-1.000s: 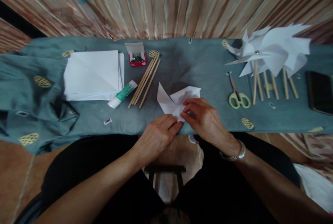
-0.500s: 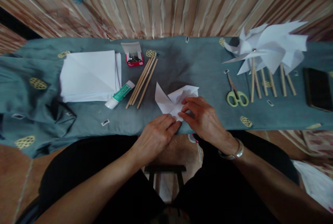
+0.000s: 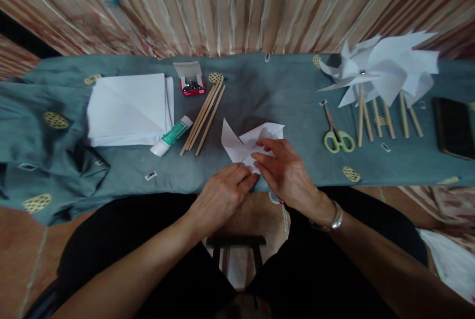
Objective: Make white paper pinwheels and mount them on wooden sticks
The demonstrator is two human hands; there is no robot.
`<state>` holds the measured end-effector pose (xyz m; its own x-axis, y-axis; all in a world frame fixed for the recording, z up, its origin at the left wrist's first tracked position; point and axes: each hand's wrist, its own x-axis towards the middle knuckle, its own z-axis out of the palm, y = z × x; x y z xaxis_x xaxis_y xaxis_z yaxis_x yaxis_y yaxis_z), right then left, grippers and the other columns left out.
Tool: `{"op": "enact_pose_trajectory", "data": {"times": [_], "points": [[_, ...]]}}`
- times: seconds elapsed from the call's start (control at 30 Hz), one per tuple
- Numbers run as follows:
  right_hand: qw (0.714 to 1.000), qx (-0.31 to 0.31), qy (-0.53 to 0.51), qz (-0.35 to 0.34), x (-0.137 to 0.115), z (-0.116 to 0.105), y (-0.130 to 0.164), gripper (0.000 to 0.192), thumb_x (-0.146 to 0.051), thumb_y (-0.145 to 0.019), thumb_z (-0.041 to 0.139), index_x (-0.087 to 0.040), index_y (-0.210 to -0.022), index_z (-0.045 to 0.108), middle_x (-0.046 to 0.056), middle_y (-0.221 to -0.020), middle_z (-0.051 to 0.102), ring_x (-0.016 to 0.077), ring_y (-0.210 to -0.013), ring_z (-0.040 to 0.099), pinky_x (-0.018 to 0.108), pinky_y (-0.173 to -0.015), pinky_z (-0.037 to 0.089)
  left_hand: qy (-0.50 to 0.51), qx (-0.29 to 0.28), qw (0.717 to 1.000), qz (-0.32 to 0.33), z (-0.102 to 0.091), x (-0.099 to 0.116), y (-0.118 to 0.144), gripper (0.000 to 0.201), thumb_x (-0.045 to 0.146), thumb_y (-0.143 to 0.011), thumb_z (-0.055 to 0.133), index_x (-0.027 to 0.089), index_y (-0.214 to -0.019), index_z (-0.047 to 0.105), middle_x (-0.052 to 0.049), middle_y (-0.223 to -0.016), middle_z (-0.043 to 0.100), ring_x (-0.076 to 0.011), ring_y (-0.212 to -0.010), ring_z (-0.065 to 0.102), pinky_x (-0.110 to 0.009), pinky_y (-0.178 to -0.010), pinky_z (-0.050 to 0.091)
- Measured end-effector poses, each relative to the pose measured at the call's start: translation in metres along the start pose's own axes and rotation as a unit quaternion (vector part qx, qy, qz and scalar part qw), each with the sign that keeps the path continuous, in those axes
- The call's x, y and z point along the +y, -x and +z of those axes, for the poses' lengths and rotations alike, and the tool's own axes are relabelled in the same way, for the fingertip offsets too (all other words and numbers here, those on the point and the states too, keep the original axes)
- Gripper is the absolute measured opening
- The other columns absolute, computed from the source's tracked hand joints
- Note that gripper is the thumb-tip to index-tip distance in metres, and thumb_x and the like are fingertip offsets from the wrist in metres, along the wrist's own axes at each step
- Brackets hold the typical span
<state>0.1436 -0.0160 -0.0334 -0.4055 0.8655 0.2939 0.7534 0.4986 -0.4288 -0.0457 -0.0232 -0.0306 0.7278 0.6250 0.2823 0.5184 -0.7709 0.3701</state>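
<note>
A white paper pinwheel [image 3: 233,145], partly folded, lies near the table's front edge with pointed blades at its far side. Bent over its near edge, the fingers of my left hand [image 3: 227,191] hold the paper down, thumb close against them. My right hand [image 3: 287,173] is at the right side and centre of the pinwheel, thumb and bent fingertips near together on a fold. My fingers hide the near and right parts of the paper. Several wooden sticks [image 3: 203,118] lie to the left of it.
On the left are a stack of white paper [image 3: 128,106], a green and white glue tube [image 3: 171,136] and an opened red box of small metal pieces [image 3: 192,84]. To the right lie green-handled scissors [image 3: 338,141], several finished pinwheels [image 3: 388,69] on sticks and a dark phone [image 3: 454,127].
My right hand's fingertips have shifted slightly left, toward the pinwheel's centre, and its wrist has moved a little left. My left hand stays in place on the paper.
</note>
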Motion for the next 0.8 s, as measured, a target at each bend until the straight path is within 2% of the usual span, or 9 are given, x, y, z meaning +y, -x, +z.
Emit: {"op": "enact_pose_trajectory", "data": {"times": [0.17,0.4,0.67,0.8], "points": [[0.999,-0.02,0.041,-0.01,-0.003,0.002,0.002,0.026,-0.015,-0.091,0.044,-0.017,-0.107,0.065,0.014,-0.124,0.056,0.0287,-0.11,0.05,0.046,-0.092,0.047,0.003,0.003,1.0,-0.002,0.0,0.0,0.001,0.022,0.013,-0.095,0.043,0.009,-0.105,0.062,-0.009,-0.093,0.064,-0.0195,-0.088,0.059,-0.032,-0.076,0.057],[0.994,-0.03,0.105,-0.013,-0.006,0.01,0.003,0.027,-0.013,-0.089,0.044,-0.023,-0.109,0.061,0.009,-0.122,0.057,0.027,-0.106,0.052,0.043,-0.09,0.044,0.007,-0.013,1.0,-0.014,-0.001,0.001,-0.001,0.02,0.016,-0.095,0.044,0.012,-0.1,0.063,-0.008,-0.089,0.062,-0.0191,-0.084,0.057,-0.032,-0.071,0.055],[0.99,-0.027,0.128,-0.049,-0.007,0.014,0.001,0.025,-0.012,-0.091,0.04,-0.014,-0.103,0.062,0.013,-0.113,0.062,0.0269,-0.102,0.051,0.042,-0.089,0.045,0.0,-0.036,0.999,-0.028,-0.001,0.001,-0.004,0.021,0.016,-0.095,0.044,0.013,-0.096,0.064,-0.007,-0.088,0.06,-0.0189,-0.082,0.055,-0.032,-0.071,0.053],[0.992,-0.03,0.111,-0.049,-0.008,0.015,0.002,0.027,-0.012,-0.09,0.042,-0.012,-0.107,0.063,0.014,-0.116,0.062,0.0276,-0.103,0.051,0.042,-0.091,0.045,-0.011,-0.033,0.999,-0.029,-0.001,0.001,-0.004,0.02,0.018,-0.094,0.046,0.012,-0.094,0.065,-0.007,-0.084,0.06,-0.0192,-0.081,0.055,-0.031,-0.069,0.052]]}}
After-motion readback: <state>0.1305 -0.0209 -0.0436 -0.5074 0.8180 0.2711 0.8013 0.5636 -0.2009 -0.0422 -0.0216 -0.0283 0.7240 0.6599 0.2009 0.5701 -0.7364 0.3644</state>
